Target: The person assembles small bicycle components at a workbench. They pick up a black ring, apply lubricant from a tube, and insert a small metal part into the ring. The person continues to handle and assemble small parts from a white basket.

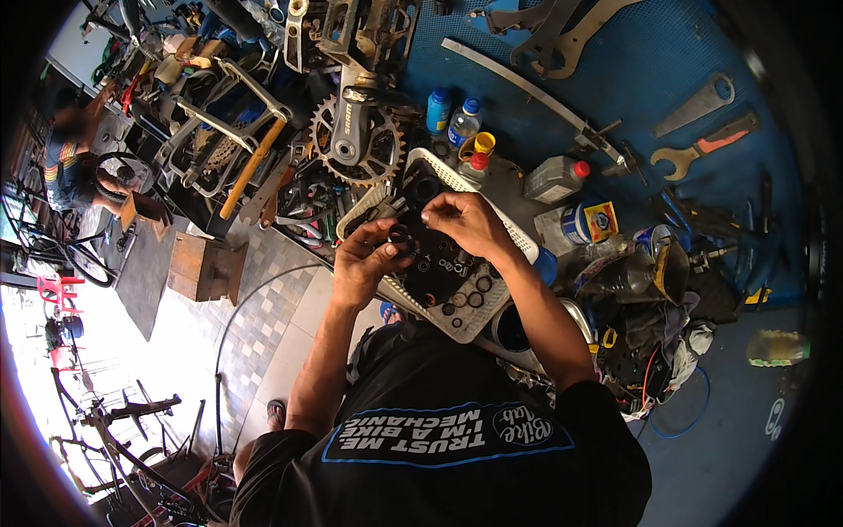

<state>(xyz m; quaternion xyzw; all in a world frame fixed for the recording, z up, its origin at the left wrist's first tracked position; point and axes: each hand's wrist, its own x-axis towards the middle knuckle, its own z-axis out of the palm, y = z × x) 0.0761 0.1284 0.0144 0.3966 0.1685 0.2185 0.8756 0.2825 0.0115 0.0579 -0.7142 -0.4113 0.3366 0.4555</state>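
A small dark ring-shaped part [401,235] is pinched between the thumb and fingers of my left hand [364,263], above the left side of a white perforated plastic basket [458,335]. Just to the right, my right hand [470,228] has its thumb and fingertips drawn together near the ring. Whatever those fingertips hold, if anything, is too small to make out. Below both hands, the basket holds loose black rings [479,292], small metal washers and other dark parts. My right forearm crosses over its right rim.
Beyond the basket stands a bicycle crank with a toothed chainring [349,132]. Bottles [465,123] and a grey container with a red cap [558,180] crowd the bench to the right. Wrenches [702,145] hang on the blue wall. A wooden box [206,266] and another person [75,162] are at left.
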